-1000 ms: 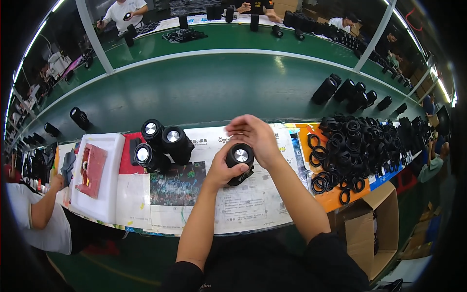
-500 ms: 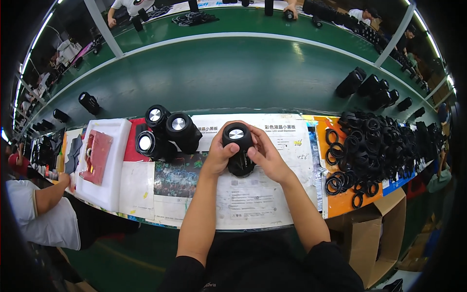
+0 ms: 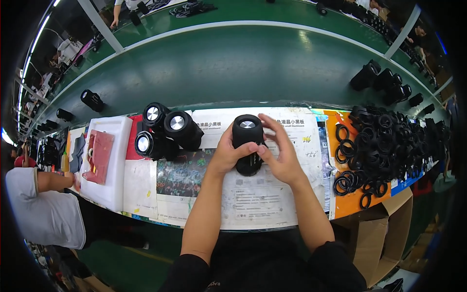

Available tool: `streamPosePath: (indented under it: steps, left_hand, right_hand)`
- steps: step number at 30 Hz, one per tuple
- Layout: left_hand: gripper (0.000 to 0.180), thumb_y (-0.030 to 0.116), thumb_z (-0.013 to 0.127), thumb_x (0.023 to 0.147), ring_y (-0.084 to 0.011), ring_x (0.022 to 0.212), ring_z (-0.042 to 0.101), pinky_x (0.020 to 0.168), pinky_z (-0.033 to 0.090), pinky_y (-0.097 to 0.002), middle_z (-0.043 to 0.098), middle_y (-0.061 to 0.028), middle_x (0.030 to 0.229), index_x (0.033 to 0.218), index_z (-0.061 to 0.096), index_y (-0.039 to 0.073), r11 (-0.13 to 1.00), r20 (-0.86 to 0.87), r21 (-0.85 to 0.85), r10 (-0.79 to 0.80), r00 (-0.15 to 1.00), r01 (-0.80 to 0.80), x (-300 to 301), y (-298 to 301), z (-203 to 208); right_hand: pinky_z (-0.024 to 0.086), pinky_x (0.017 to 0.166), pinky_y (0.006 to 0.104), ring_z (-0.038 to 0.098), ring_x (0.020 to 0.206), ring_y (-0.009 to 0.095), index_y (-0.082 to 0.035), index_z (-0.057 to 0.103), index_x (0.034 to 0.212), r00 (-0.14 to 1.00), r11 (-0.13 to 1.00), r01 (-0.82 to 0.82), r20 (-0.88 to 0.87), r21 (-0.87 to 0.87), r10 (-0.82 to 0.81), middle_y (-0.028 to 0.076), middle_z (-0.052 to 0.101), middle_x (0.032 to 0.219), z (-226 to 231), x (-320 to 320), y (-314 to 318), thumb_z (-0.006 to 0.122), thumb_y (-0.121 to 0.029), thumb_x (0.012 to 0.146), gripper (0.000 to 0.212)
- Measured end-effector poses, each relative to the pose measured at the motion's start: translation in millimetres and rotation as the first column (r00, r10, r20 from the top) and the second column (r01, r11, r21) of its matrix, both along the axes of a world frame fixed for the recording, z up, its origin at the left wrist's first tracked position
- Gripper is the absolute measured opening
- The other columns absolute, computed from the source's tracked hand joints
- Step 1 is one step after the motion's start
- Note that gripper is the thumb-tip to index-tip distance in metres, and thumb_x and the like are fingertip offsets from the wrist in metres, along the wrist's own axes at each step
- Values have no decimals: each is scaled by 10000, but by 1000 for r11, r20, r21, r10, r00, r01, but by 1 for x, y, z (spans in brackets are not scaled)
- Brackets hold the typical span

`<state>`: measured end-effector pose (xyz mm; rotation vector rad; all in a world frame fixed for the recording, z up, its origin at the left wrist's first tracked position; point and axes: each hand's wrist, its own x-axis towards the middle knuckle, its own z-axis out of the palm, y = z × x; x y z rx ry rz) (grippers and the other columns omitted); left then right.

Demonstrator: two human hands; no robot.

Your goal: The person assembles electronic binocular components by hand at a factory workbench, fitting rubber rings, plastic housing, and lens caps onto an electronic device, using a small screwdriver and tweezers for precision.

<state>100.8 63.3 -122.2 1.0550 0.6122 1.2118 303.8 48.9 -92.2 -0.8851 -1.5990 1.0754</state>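
Observation:
A black cylindrical speaker (image 3: pixel 247 134) with a round silver disc in its top end stands on the white sheet in front of me, tilted slightly. My left hand (image 3: pixel 226 155) grips it from the left, thumb across its front. On the other side, my right hand (image 3: pixel 283 155) has its fingers spread; the thumb tip is at the speaker's front and the fingertips are by its right edge. Three similar speakers (image 3: pixel 177 126) are grouped to the left. A large heap of black rings (image 3: pixel 369 131) lies on the orange sheet to the right.
A white foam tray (image 3: pixel 121 146) with a red block (image 3: pixel 101 158) lies left, beside a co-worker in a white shirt (image 3: pixel 46 209). More speakers stand on the green belt (image 3: pixel 228 63) beyond the bench. An open cardboard box (image 3: pixel 372 238) sits below the right edge.
My right hand's fingers have loosened and spread away from the speaker, while the left keeps its grip. The view has shifted slightly. The co-worker's arm at the left has moved.

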Motion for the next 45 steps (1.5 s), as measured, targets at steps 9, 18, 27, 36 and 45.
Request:
streamPosePath:
  steps: [9, 18, 27, 36, 45]
  left_hand:
    - [696, 509, 807, 981, -222, 956, 793, 794, 684, -359, 759, -163, 1187, 1404, 623, -12, 974, 220, -192, -75, 973, 119, 36, -37, 37]
    - [572, 353, 748, 1120, -174, 1269, 611, 1121, 501, -324, 632, -86, 1422, 1521, 514, 19, 954, -124, -139, 250, 960, -266, 41, -105, 29]
    - [567, 310, 589, 1185, -224, 1300, 612, 1152, 480, -357, 633, -140, 1439, 1620, 459, -30, 817, -304, 177, 576, 759, -549, 53, -113, 29]
    - [544, 379, 540, 1198, -238, 1215, 629, 1072, 511, -383, 644, -166, 1360, 1548, 487, -35, 785, -330, 210, 619, 713, -583, 56, -108, 21]
    - [579, 411, 530, 1201, -225, 1210, 632, 1067, 512, -370, 649, -158, 1363, 1574, 473, -28, 794, -297, 167, 606, 738, -585, 56, -109, 18]
  right_hand:
    - [404, 1245, 337, 542, 1463, 202, -71, 282, 1782, 944, 920, -234, -299, -313, 138, 154, 562, 1600, 32, 13, -38, 644, -259, 1174, 732]
    - [478, 1123, 289, 603, 1279, 145, 5, 555, 1566, 940, 899, -117, -339, -422, -37, 86, 663, 1408, 11, -10, -80, 551, -363, 1218, 507]
    - [487, 1116, 300, 608, 1274, 154, 22, 505, 1609, 916, 898, -120, -395, -423, -63, 102, 675, 1406, -2, -39, -83, 552, -347, 1219, 539]
    - [523, 954, 283, 609, 1093, 120, -32, 544, 1379, 908, 920, -71, -407, -384, -100, 81, 679, 1207, -20, -50, -73, 611, -355, 1197, 377]
    - [518, 947, 295, 602, 1087, 128, -37, 547, 1315, 918, 937, -28, -379, -348, -114, 80, 670, 1197, -24, -52, -74, 633, -365, 1185, 363]
